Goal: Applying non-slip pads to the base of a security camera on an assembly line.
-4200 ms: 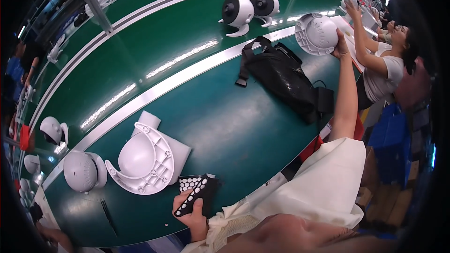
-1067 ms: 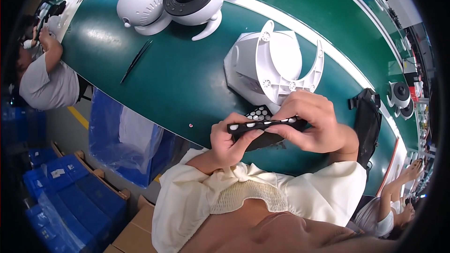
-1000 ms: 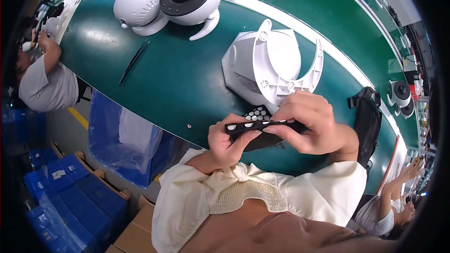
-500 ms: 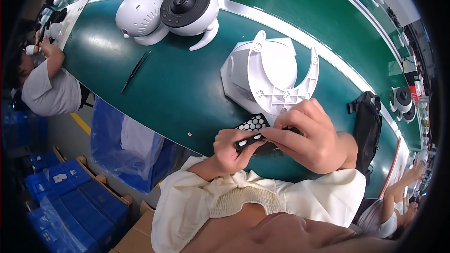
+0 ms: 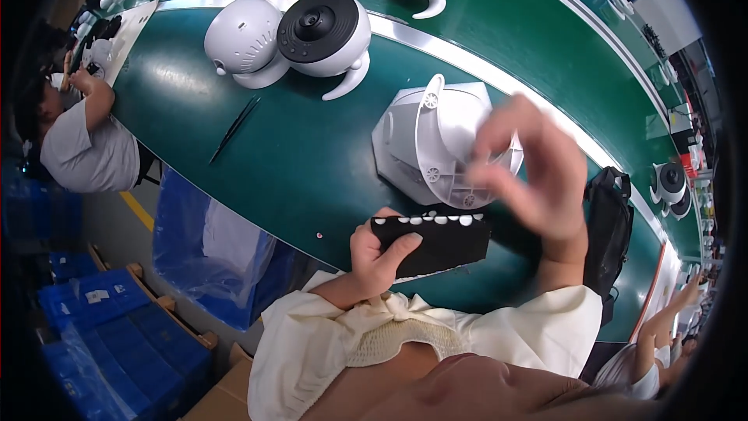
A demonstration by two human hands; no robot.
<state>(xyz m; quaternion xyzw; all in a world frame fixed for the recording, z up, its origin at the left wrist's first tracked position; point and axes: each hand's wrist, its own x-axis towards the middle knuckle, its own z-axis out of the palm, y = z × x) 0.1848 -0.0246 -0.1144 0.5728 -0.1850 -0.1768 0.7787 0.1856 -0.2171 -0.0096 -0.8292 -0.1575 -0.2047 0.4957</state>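
Sheet of white pads (image 5: 446, 249), black-backed, stays pinched in the left hand (image 5: 378, 260) over the table (image 5: 312, 164); the right hand (image 5: 541, 168), earlier touching it, hovers half open, any hold blurred, before the white crescent-shaped stand (image 5: 430, 136).

The left hand (image 5: 379, 256) grips a flat black sheet (image 5: 448, 249) with white round dots along its far edge. The right hand (image 5: 545, 168), blurred, thumb and fingers apart, is raised to the right, partly covering a white plastic crescent-shaped ribbed base (image 5: 425, 136). Thin black tweezers (image 5: 234, 131) lie farther left on the dark green table (image 5: 312, 156); a black bag (image 5: 606, 222) lies at the right. At the far left, a white rounded casing (image 5: 243, 35) stands beside a white round device with a black disc face (image 5: 323, 31).
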